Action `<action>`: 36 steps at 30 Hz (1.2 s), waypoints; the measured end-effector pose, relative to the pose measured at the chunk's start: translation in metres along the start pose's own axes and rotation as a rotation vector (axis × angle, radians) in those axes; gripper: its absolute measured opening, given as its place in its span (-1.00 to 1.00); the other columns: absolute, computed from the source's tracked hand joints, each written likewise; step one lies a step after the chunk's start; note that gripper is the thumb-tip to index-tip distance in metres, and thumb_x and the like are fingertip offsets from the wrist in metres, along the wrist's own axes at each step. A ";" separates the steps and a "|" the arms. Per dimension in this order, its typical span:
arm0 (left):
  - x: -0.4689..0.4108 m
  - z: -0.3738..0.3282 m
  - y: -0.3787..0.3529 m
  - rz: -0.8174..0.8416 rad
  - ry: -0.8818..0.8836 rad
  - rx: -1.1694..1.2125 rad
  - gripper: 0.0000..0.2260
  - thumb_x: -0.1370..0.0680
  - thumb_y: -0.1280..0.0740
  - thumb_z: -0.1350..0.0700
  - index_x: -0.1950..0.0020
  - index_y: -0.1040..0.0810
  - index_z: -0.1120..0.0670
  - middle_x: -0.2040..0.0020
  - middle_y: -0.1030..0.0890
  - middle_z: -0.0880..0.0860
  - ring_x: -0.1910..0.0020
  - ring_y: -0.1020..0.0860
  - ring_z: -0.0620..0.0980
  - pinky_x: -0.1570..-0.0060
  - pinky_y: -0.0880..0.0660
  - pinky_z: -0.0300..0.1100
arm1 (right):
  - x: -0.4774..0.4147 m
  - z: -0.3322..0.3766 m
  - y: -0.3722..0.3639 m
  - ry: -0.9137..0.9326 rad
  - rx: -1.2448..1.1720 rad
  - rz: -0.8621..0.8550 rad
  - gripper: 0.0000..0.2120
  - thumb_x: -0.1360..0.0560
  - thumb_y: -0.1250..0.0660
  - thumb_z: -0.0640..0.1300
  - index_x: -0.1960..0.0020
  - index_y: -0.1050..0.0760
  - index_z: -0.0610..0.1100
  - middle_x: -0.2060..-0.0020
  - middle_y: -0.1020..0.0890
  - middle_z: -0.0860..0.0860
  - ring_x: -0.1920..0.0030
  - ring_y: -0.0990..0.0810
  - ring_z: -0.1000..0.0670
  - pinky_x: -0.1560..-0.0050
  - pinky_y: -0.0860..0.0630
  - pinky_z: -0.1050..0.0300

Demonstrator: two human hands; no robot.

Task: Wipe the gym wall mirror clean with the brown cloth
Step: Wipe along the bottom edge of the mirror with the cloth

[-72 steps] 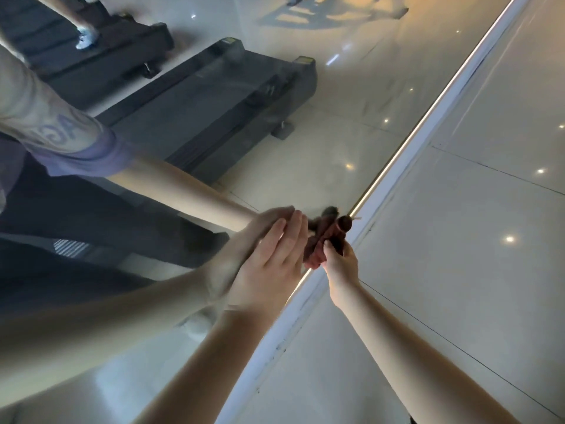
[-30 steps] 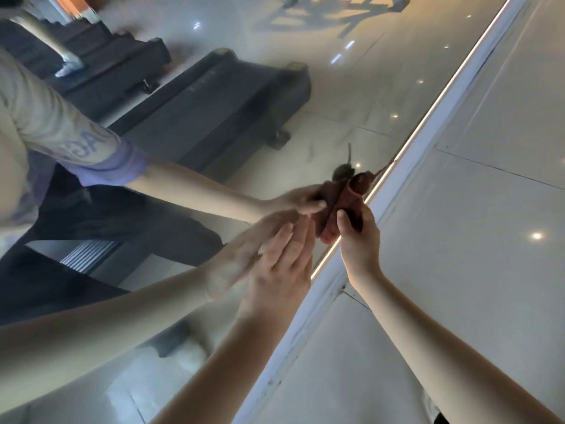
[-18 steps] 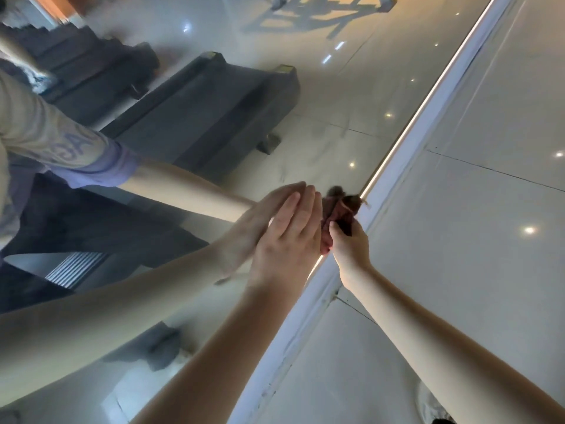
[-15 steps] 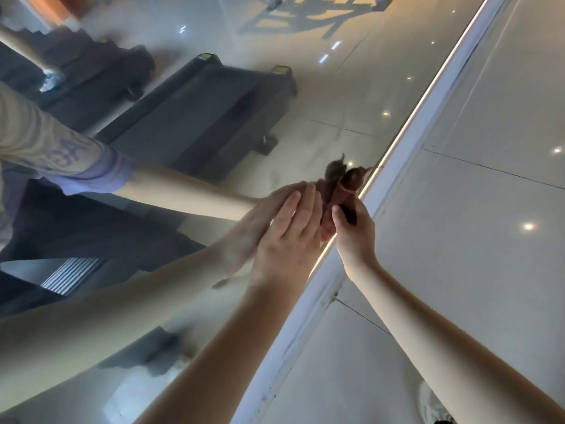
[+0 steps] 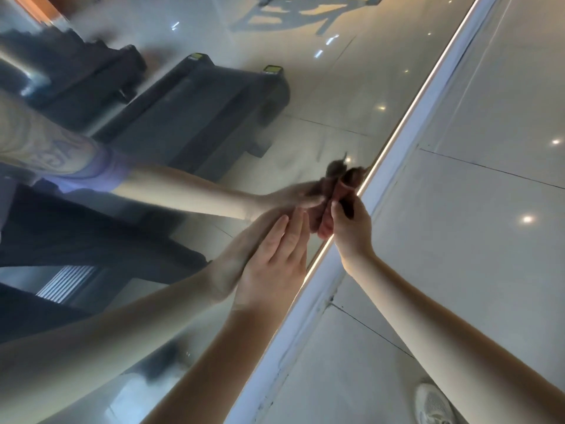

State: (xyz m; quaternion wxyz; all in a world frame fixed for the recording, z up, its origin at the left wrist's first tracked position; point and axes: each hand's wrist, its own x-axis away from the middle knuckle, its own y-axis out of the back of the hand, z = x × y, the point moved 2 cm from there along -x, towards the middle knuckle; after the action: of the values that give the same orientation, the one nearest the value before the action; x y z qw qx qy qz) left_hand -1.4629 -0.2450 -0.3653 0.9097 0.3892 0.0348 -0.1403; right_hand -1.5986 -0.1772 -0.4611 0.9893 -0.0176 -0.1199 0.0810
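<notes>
Cloth (image 5: 344,186), brown and bunched, is clenched in my right hand (image 5: 351,231), pressed against the mirror (image 5: 336,96) by its lit edge (image 5: 402,117); my left hand (image 5: 275,261) rests flat on the glass, fingers straight, just beside.

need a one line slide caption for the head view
Right hand grips a bunched brown cloth against the gym mirror by its lit edge, left hand flat on the glass.
</notes>
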 end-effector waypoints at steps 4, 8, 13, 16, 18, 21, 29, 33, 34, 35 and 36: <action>-0.013 -0.003 -0.005 -0.027 0.057 0.086 -0.49 -0.64 0.13 0.28 -0.31 -0.58 0.25 -0.32 -0.59 0.16 -0.39 -0.33 0.11 -0.54 -0.04 -0.06 | -0.013 -0.006 0.004 0.025 0.100 -0.010 -0.78 -0.63 -0.17 -0.13 -0.19 -0.51 -0.13 0.08 -0.63 -0.04 0.02 -0.59 -0.01 0.09 -0.48 0.28; -0.028 -0.008 -0.009 -0.075 0.014 0.072 -0.45 -0.64 0.16 0.29 -0.23 -0.64 0.21 -0.27 -0.63 0.10 -0.36 -0.37 0.08 -0.44 -0.20 -0.11 | -0.013 -0.039 0.008 -0.247 0.158 0.051 -0.74 -0.66 -0.16 -0.12 -0.28 -0.48 -0.18 -0.07 -0.62 -0.10 -0.11 -0.59 -0.11 0.00 -0.47 0.15; -0.043 -0.013 -0.015 -0.083 0.054 0.114 -0.49 -0.66 0.24 0.30 -0.35 -0.44 0.23 -0.30 -0.61 0.10 -0.35 -0.52 0.04 -0.46 -0.20 -0.09 | -0.021 -0.028 0.010 -0.362 0.019 0.086 -0.87 -0.62 -0.20 -0.18 -0.07 -0.52 -0.13 0.11 -0.62 -0.05 0.08 -0.61 -0.05 0.03 -0.54 0.08; -0.055 -0.016 -0.020 -0.106 0.068 0.141 -0.51 -0.66 0.22 0.30 -0.36 -0.44 0.25 -0.32 -0.60 0.08 -0.37 -0.52 0.02 -0.44 -0.25 -0.10 | -0.034 -0.003 0.017 -0.143 -0.010 0.048 -0.87 -0.60 -0.24 -0.20 0.07 -0.51 -0.04 0.19 -0.61 0.04 0.16 -0.59 0.07 0.08 -0.54 0.17; -0.063 -0.015 -0.020 -0.080 0.071 0.123 -0.46 -0.65 0.17 0.29 -0.29 -0.60 0.21 -0.33 -0.59 0.08 -0.39 -0.50 0.01 -0.46 -0.22 -0.10 | -0.047 0.015 0.022 0.005 0.027 -0.003 -0.80 -0.61 -0.22 -0.22 0.11 -0.49 0.02 0.23 -0.61 0.10 0.22 -0.57 0.22 0.17 -0.49 0.35; -0.070 -0.015 -0.024 -0.057 0.045 0.099 -0.44 -0.64 0.15 0.30 -0.22 -0.66 0.17 -0.33 -0.59 0.09 -0.39 -0.49 0.02 -0.49 -0.16 -0.03 | -0.063 0.008 0.023 -0.033 0.081 -0.022 -0.84 -0.64 -0.19 -0.17 -0.10 -0.53 -0.10 0.11 -0.64 0.04 0.04 -0.61 0.13 0.10 -0.47 0.31; -0.083 -0.019 -0.036 -0.067 0.034 0.057 -0.47 -0.65 0.18 0.32 -0.32 -0.55 0.24 -0.33 -0.58 0.11 -0.40 -0.40 0.09 -0.47 -0.06 0.00 | -0.075 -0.020 0.030 -0.318 0.117 0.111 -0.85 -0.62 -0.22 -0.14 -0.14 -0.49 -0.14 -0.02 -0.64 -0.09 -0.02 -0.62 -0.08 -0.05 -0.57 0.03; -0.095 -0.026 -0.038 -0.092 0.056 0.090 -0.52 -0.65 0.11 0.30 -0.29 -0.58 0.24 -0.34 -0.58 0.11 -0.40 -0.47 0.06 -0.47 -0.06 -0.03 | -0.086 0.005 0.038 -0.152 0.021 0.097 -0.93 -0.58 -0.29 -0.21 -0.02 -0.53 -0.08 0.15 -0.64 0.02 0.10 -0.63 0.04 0.03 -0.57 0.17; -0.100 -0.028 -0.038 -0.117 0.051 0.085 -0.56 -0.65 0.07 0.30 -0.29 -0.56 0.25 -0.35 -0.57 0.12 -0.41 -0.47 0.06 -0.47 -0.07 -0.03 | -0.092 0.013 0.041 -0.089 0.027 0.075 -0.91 -0.58 -0.29 -0.21 0.03 -0.51 -0.04 0.19 -0.63 0.07 0.15 -0.61 0.12 0.11 -0.53 0.27; -0.108 -0.028 -0.037 -0.129 0.049 0.076 -0.58 -0.64 0.03 0.29 -0.28 -0.58 0.25 -0.35 -0.57 0.12 -0.41 -0.47 0.05 -0.47 -0.08 -0.03 | -0.098 0.020 0.043 -0.045 0.034 0.049 -0.89 -0.59 -0.29 -0.21 0.05 -0.50 -0.01 0.20 -0.62 0.11 0.18 -0.59 0.18 0.17 -0.49 0.35; -0.117 -0.026 -0.037 -0.139 0.057 0.075 -0.58 -0.63 0.01 0.29 -0.26 -0.60 0.23 -0.35 -0.57 0.11 -0.41 -0.48 0.04 -0.48 -0.08 -0.04 | -0.105 0.023 0.044 -0.030 0.034 0.023 -0.89 -0.60 -0.28 -0.19 0.05 -0.49 -0.01 0.21 -0.61 0.14 0.20 -0.57 0.22 0.21 -0.46 0.41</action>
State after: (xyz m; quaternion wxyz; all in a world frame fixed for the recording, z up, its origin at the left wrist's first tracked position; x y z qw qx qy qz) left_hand -1.5844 -0.2236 -0.3887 0.8813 0.4233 0.0824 -0.1930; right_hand -1.7117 -0.1511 -0.4656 0.9866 -0.0011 -0.1332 0.0947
